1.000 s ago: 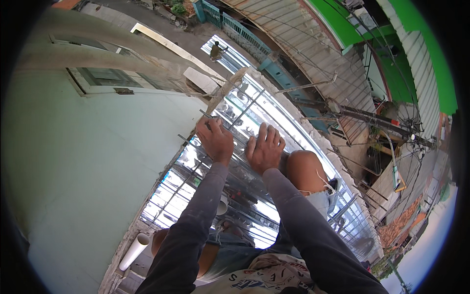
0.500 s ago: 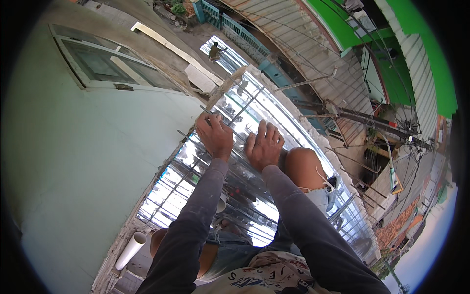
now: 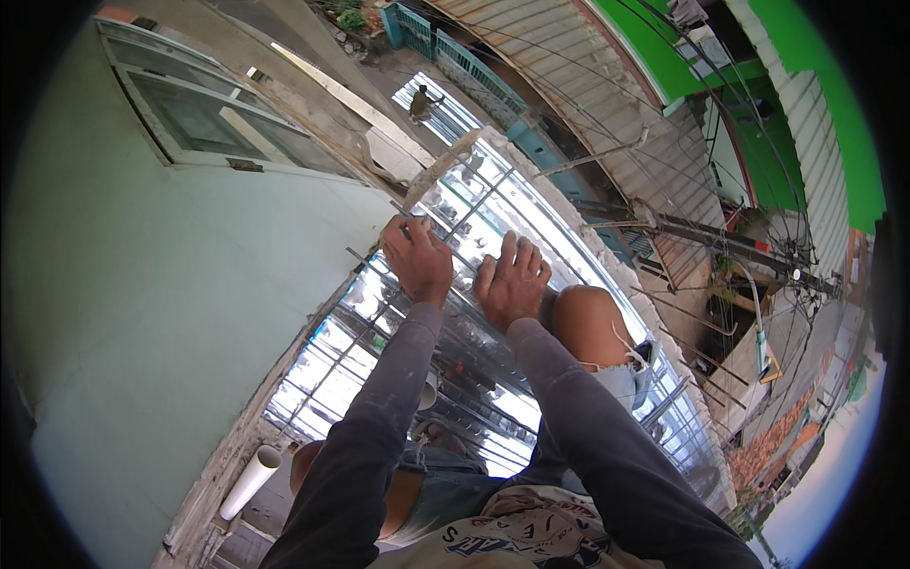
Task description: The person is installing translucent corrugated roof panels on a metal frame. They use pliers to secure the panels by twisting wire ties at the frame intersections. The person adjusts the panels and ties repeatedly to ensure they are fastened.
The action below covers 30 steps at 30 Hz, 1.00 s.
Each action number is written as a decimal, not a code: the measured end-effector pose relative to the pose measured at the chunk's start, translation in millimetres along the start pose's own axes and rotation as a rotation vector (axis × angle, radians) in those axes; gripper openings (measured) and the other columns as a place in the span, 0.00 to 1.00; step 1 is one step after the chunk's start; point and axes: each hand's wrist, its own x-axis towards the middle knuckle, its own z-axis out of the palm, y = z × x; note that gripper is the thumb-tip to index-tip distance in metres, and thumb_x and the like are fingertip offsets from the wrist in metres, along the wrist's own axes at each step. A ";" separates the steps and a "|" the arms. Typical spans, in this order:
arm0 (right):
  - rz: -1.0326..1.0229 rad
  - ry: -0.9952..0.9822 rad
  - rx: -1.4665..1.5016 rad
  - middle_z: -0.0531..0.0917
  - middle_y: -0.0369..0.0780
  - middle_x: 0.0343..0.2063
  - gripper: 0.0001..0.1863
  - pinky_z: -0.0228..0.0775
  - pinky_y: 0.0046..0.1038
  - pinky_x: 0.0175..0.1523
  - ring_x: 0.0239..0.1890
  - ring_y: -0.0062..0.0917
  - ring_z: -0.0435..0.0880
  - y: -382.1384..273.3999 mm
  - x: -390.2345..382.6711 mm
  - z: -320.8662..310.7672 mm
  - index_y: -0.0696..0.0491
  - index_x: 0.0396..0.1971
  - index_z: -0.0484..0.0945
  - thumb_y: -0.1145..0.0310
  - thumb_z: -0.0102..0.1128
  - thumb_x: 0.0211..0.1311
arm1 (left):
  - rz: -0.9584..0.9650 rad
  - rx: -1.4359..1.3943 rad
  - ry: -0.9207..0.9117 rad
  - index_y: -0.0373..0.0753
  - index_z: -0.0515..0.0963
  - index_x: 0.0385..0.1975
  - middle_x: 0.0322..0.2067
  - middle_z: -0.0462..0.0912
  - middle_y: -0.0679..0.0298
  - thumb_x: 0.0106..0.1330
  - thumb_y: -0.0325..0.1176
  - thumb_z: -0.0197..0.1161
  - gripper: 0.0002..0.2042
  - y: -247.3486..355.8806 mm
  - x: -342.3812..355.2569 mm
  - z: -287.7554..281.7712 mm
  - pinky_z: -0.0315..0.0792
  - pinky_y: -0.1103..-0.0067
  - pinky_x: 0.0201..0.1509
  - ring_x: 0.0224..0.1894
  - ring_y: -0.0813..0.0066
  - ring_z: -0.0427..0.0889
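My left hand [image 3: 417, 256] is closed on a thin steel bar [image 3: 391, 215] of a rebar grid, near the pale wall's edge. To its right, my right hand [image 3: 512, 280] has its fingers curled over the same grid, apparently gripping a bar; the thumb side faces my left hand. Beneath the bars lie shiny corrugated metal sheets [image 3: 322, 370], framed by a rough concrete rim [image 3: 445, 161]. My bare right knee [image 3: 588, 322] is bent beside my right hand.
A pale green wall [image 3: 161, 313] with windows [image 3: 199, 123] stands left; a white pipe [image 3: 251, 484] lies lower left. Below, a person [image 3: 422, 102] squats on metal sheets in a lane beside a teal fence [image 3: 455, 57]. Right are roofs [image 3: 578, 66], a pole [image 3: 711, 232] and tangled wires.
My hands stay on the bars, the left shifting very slightly upward. The view has shifted slightly, showing more of the windows at upper left.
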 end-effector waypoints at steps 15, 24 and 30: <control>-0.017 -0.004 -0.044 0.68 0.53 0.68 0.35 0.50 0.58 0.71 0.72 0.47 0.65 -10.6 -2.6 1.8 0.57 0.73 0.63 0.51 0.47 0.74 | -0.136 -0.295 0.221 0.34 0.77 0.39 0.42 0.76 0.58 0.79 0.27 0.53 0.07 -2.2 2.9 -19.9 0.73 0.72 0.44 0.40 0.66 0.81; -0.015 0.062 -0.029 0.72 0.53 0.64 0.35 0.51 0.61 0.73 0.70 0.49 0.67 -3.0 -4.4 6.7 0.58 0.73 0.63 0.51 0.49 0.74 | -0.379 -0.986 0.028 0.40 0.70 0.30 0.25 0.68 0.75 0.87 0.44 0.48 0.20 57.3 -24.2 -225.5 0.56 0.83 0.29 0.27 0.87 0.60; -0.080 0.283 0.094 0.67 0.57 0.71 0.33 0.49 0.63 0.75 0.75 0.54 0.63 -8.6 -26.5 -4.4 0.61 0.71 0.65 0.55 0.50 0.75 | -0.336 -1.198 -0.022 0.42 0.71 0.34 0.24 0.63 0.76 0.87 0.40 0.50 0.15 45.2 -39.7 -355.7 0.49 0.86 0.25 0.23 0.90 0.53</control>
